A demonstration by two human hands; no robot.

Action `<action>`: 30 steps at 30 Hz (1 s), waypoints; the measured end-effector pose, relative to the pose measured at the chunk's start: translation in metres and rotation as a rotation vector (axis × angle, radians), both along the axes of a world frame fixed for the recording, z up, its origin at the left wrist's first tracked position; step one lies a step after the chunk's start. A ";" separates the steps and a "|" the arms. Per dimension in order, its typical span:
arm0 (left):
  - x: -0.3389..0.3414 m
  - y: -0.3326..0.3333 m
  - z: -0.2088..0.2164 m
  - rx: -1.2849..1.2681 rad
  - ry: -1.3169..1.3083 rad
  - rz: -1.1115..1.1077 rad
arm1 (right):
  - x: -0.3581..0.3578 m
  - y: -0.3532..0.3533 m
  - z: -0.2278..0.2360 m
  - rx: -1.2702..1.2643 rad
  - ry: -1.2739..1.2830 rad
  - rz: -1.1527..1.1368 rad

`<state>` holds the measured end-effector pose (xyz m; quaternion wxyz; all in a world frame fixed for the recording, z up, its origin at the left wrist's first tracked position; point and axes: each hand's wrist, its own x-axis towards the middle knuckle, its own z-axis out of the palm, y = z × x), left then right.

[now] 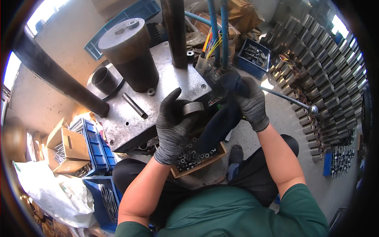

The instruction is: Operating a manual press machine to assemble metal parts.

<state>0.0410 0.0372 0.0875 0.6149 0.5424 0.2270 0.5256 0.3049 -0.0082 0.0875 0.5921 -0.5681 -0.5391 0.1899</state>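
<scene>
My left hand point(172, 132), in a dark grey knitted glove, is closed around a short metal ring point(193, 108) in front of the press. My right hand point(251, 103), gloved alike, grips a dark blue cloth point(221, 125) that hangs down toward the wooden box; its fingertips are partly hidden. The steel press plate point(118, 132) lies beyond the left hand. On it are a thick upright cylinder point(132, 65) with a small bearing point(132, 23) on top, an open metal sleeve point(104, 80), a short rod point(134, 105) and a small ring point(151, 92).
A wooden box point(201, 169) of small metal rings sits between my legs. Steel columns point(59, 75) rise from the plate. A ball-ended lever point(290, 98) juts out at right, before stacked metal tubes point(316, 67). Blue crates point(96, 148) and a white sack point(55, 193) stand left.
</scene>
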 end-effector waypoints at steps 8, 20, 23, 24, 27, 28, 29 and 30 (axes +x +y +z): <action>-0.016 0.072 -0.036 0.166 0.614 0.348 | 0.021 -0.003 -0.007 -0.430 -0.786 0.062; -0.014 0.080 -0.054 0.253 0.809 0.406 | -0.009 -0.027 0.043 -0.328 -0.594 0.244; -0.008 0.078 -0.058 0.071 0.573 0.365 | -0.010 -0.031 0.050 -0.271 -0.601 0.261; -0.007 0.076 -0.059 0.021 0.493 0.358 | -0.011 -0.032 0.051 -0.240 -0.608 0.264; -0.001 0.070 -0.056 -0.092 0.301 0.352 | -0.011 -0.035 0.057 -0.154 -0.662 0.277; 0.001 0.068 -0.051 -0.114 0.252 0.350 | -0.011 -0.036 0.059 -0.150 -0.686 0.273; 0.001 0.067 -0.043 -0.213 0.237 0.352 | -0.011 -0.038 0.061 -0.114 -0.686 0.283; -0.002 0.064 -0.033 -0.108 0.437 0.405 | -0.012 -0.041 0.063 -0.101 -0.686 0.288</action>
